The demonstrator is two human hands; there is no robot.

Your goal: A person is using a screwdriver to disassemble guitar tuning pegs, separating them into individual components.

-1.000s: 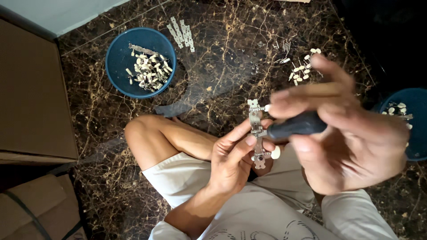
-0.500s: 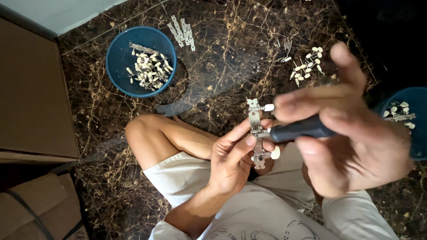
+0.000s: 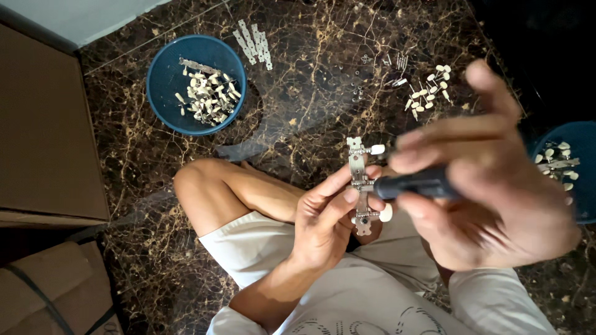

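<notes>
Two hands clamped tight: left hand (image 3: 326,226) around a metal tuner strip (image 3: 359,185), right hand (image 3: 490,186) around a dark-handled screwdriver (image 3: 413,184).

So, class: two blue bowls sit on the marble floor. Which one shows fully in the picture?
The blue bowl at upper left, beside the cardboard box, shows its whole round rim. The other blue bowl is cut off by the right edge and partly hidden behind the right hand.
</notes>
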